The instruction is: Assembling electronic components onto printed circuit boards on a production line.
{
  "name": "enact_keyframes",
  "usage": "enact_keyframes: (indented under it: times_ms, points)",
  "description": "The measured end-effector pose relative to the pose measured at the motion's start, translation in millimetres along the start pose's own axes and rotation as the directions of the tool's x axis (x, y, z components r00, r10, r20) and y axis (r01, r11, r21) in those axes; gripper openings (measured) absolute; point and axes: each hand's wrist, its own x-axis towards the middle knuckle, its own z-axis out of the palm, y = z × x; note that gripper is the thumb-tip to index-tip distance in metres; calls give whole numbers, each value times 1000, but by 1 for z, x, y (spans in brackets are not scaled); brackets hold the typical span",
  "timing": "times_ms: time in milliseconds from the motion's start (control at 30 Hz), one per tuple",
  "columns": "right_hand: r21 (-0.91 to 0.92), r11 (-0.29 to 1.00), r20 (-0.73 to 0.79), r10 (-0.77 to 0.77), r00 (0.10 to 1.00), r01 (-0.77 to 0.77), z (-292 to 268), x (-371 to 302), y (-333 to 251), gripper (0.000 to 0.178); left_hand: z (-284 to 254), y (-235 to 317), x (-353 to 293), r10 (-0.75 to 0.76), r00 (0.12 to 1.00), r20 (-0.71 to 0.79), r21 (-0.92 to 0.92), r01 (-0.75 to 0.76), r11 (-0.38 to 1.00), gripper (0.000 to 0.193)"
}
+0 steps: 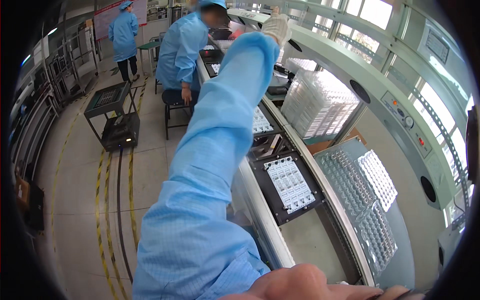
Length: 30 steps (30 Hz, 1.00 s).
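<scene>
My left arm in a blue checked sleeve stretches up and away across the picture. At its end my left hand, in a pale glove, is raised near the far part of the long pale overhead housing. One finger or thumb points upward; the other fingers are too small and turned away to read, and nothing held shows. Below the arm, a white panel of circuit boards lies in a black carrier on the conveyor line. Another white panel sits farther along, partly covered by my sleeve. My right hand is out of view.
Right of the conveyor stand stacked clear plastic trays. Nearer, clear blister trays and a white one lie on a grey-blue surface. A co-worker in blue leans over a stool; another person stands beyond. A black cart is left.
</scene>
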Motion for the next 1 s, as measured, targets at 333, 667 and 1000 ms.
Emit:
enact_keyframes:
  times_ms: [333,667,1000]
  points:
    - [128,738,906,184,381,-663,-68,34,19,23,3,63,37,161,977,-142,154,-139,978,28]
    - [173,851,854,120,506,-495,12,14,20,24,-23,508,-118,431,745,-509,-700,-650,296,33]
    - [-212,721,867,450,213,-660,37,-149,-11,20,-121,380,-379,894,4,-448,-805,-436,-402,27]
